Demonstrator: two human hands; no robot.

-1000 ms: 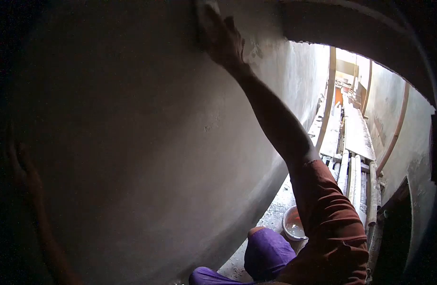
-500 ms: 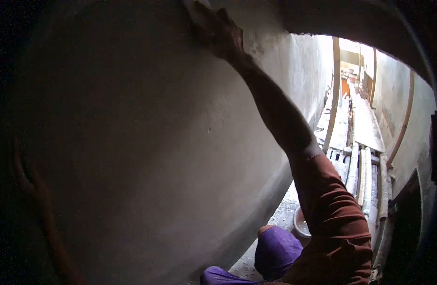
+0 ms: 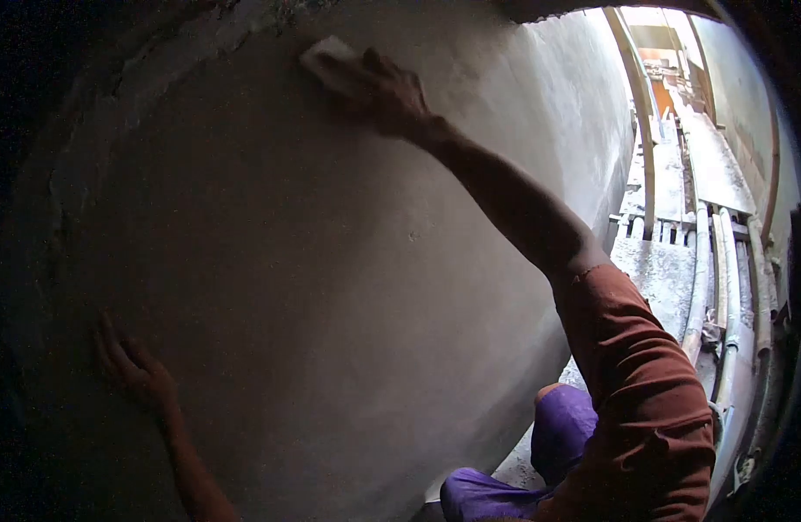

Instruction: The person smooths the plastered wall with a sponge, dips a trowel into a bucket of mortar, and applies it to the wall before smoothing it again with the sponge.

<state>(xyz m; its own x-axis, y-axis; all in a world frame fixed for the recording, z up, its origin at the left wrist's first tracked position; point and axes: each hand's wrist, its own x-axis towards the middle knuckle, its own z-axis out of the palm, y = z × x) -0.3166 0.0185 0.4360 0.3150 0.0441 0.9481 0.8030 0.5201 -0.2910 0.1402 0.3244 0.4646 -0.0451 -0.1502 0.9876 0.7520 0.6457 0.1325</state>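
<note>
A broad grey plastered wall (image 3: 331,261) fills most of the view, dim on the left and brighter on the right. My right hand (image 3: 387,96) reaches up to it, fingers closed around a pale, flat block (image 3: 331,61) held against the plaster. Whether that block is a sponge or a float cannot be made out, and part of it is hidden under the fingers. Lower left, my left hand (image 3: 135,365) rests on the wall with its fingers stretched out and nothing in them. A small pit (image 3: 413,236) marks the plaster between the two hands.
A rough, broken plaster edge (image 3: 148,65) runs along the upper left. To the right lies a narrow passage with poles (image 3: 698,270), boards (image 3: 718,165) and an upright wooden post (image 3: 640,104). My bent knees in purple cloth (image 3: 566,426) are close to the wall's foot.
The view has tilted and shifted, bringing the rough upper edge into sight. My right hand and the block have moved a little along the wall. My left hand appears farther right and lower.
</note>
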